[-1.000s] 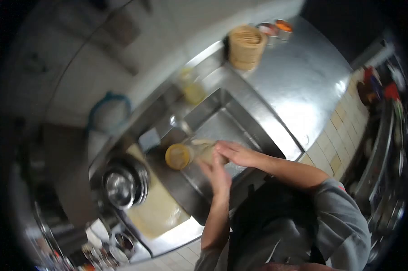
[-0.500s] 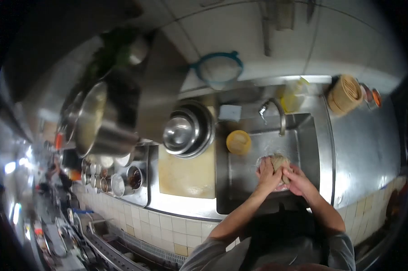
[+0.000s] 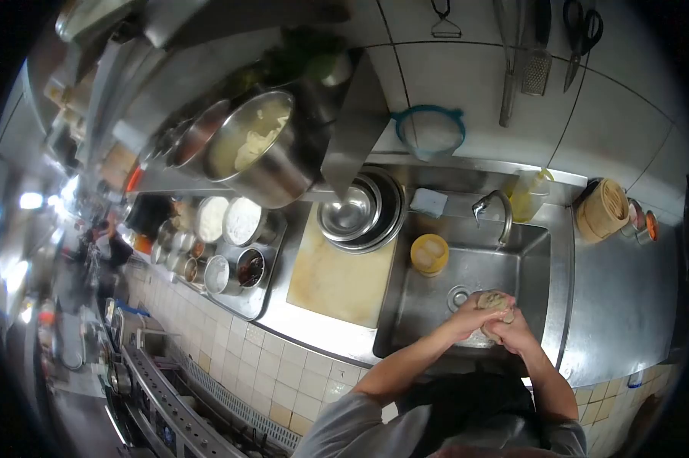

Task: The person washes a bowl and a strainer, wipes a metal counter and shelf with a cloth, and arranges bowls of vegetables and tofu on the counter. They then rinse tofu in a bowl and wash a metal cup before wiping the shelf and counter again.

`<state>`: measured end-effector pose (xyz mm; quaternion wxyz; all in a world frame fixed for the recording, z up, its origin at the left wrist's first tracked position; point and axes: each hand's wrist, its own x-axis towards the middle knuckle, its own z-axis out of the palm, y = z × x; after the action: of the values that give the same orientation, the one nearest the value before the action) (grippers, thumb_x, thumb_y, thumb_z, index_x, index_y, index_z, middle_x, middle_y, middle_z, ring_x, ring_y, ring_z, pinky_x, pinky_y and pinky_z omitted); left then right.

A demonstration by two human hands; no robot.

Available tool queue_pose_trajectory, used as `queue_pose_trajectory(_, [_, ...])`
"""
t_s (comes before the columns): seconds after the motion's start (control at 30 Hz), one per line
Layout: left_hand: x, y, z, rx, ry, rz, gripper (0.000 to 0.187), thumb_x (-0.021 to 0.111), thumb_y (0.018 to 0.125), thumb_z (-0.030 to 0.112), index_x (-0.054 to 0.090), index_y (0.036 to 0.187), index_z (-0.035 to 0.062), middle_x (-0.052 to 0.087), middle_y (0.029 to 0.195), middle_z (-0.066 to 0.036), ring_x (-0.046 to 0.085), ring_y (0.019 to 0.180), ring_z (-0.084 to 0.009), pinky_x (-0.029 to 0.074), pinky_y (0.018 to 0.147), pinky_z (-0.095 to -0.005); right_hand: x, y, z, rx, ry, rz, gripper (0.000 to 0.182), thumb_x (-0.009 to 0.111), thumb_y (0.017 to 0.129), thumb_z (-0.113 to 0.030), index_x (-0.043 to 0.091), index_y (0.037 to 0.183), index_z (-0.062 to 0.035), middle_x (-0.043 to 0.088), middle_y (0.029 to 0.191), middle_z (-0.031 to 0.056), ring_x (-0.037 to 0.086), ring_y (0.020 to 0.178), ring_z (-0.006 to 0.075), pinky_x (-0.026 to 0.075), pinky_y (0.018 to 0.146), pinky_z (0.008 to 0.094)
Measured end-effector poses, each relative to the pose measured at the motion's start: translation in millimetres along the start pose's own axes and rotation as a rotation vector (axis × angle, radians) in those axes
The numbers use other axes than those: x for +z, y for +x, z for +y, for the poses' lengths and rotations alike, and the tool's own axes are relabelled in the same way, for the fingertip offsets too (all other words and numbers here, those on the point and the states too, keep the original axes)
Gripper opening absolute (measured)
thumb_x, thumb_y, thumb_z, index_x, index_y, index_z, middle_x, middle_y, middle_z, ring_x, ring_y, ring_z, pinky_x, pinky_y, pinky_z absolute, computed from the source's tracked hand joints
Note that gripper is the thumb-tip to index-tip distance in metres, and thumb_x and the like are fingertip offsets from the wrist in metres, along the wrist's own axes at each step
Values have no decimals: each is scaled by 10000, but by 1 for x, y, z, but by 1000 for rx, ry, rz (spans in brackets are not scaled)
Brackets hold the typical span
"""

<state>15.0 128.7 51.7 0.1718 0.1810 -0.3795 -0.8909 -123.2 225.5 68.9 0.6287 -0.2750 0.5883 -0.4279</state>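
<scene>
Over the sink [image 3: 405, 328], both hands are wrapped round a beige, crumpled soft lump [image 3: 496, 301]; its kind I cannot make out. My left hand [image 3: 470, 315] closes on it from the left, fingers bent. From the right, my right hand [image 3: 515, 333] grips its lower part. Much of the lump is hidden by the fingers. Just left of the hands is the round drain [image 3: 458, 296]. A yellow round tub [image 3: 429, 255] with pale pieces in it stands at the sink's back left. The curved tap [image 3: 506, 221] rises behind the hands.
A cutting board [image 3: 337, 286] left of the sink carries stacked steel bowls [image 3: 350, 214]. Further left is a tray [image 3: 272, 278] of containers. A large steel pot [image 3: 283, 172] stands higher up. Right of the sink are a bamboo steamer [image 3: 602, 212] and a steel counter [image 3: 623, 305].
The camera view has shifted, so the scene sits further right and lower. My hands have drawn closer together round the lump, which looks more bunched up.
</scene>
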Motion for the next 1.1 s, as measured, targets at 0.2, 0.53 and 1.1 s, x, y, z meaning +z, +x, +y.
queue_pose_trajectory(0.2, [15, 16, -21, 61, -31, 413, 310, 718, 933, 270, 651, 1082, 7, 676, 1011, -56, 639, 933, -149, 527, 808, -320, 4, 11, 23, -240, -252, 108, 371, 705, 835, -175, 628, 1160, -12, 707, 973, 96, 675, 944, 212, 516, 880, 346])
queue_pose_trajectory(0.53, [-11, 7, -104, -43, 277, 772, 301, 617, 962, 291, 643, 814, 31, 632, 760, -35, 592, 680, -163, 489, 597, -355, -10, 17, 106, -364, -971, 58, 368, 583, 881, -265, 598, 1146, -10, 659, 1109, 266, 658, 926, 445, 541, 823, 510])
queue_pose_trajectory(1.1, [130, 89, -175, 104, 1140, 36, 800, 698, 926, 296, 266, 1520, -22, 474, 1445, -266, 500, 1318, -355, 419, 1075, -419, -186, -186, 107, -307, -334, 334, 848, 739, 906, -228, 226, 1537, 12, 316, 1534, 241, 447, 1337, 299, 565, 901, 374])
